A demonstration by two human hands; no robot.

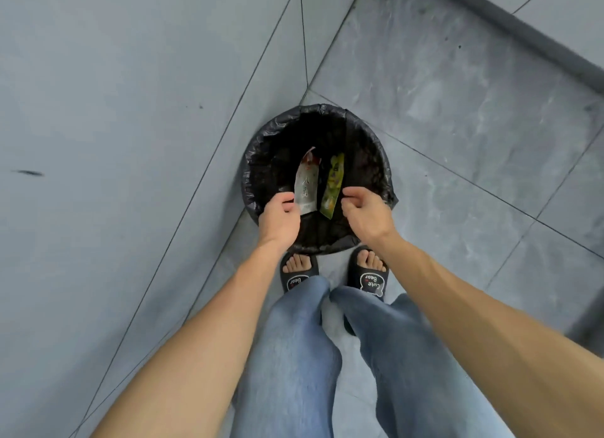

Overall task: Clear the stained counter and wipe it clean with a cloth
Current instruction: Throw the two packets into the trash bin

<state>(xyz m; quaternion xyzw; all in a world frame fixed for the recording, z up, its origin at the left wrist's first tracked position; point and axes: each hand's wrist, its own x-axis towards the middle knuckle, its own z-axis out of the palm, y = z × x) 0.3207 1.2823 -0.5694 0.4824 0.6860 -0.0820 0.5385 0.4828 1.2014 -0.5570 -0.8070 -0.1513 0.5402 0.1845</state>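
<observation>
A round bin (318,179) lined with a black plastic bag (261,143) stands on the grey tiled floor (457,127), in the corner where the floor meets a grey tiled wall (114,111) on the left. Both hands are over the near half of the bin's opening.

The left hand (279,217) is at the near left rim, fingers curled, thumb and fingertips at the left edge of a silver-white sachet (306,184) with red print at its far end. Whether the hand actually pinches the sachet or has just released it cannot be told from this view.

The right hand (366,213) is at the near right rim, fingers loosely curled and holding nothing that shows. Just to its left is a green and yellow sachet (333,186), apart from the fingertips. The two sachets lie side by side over the dark inside of the bin, long sides running near to far, the silver one on the left.

Nearer, below the bin, two feet in black slippers (369,276) printed "Cute Bear" stand just beside the bin's near rim, with blue jeans (294,356) above them. Neither the counter nor the cloth is in view.
</observation>
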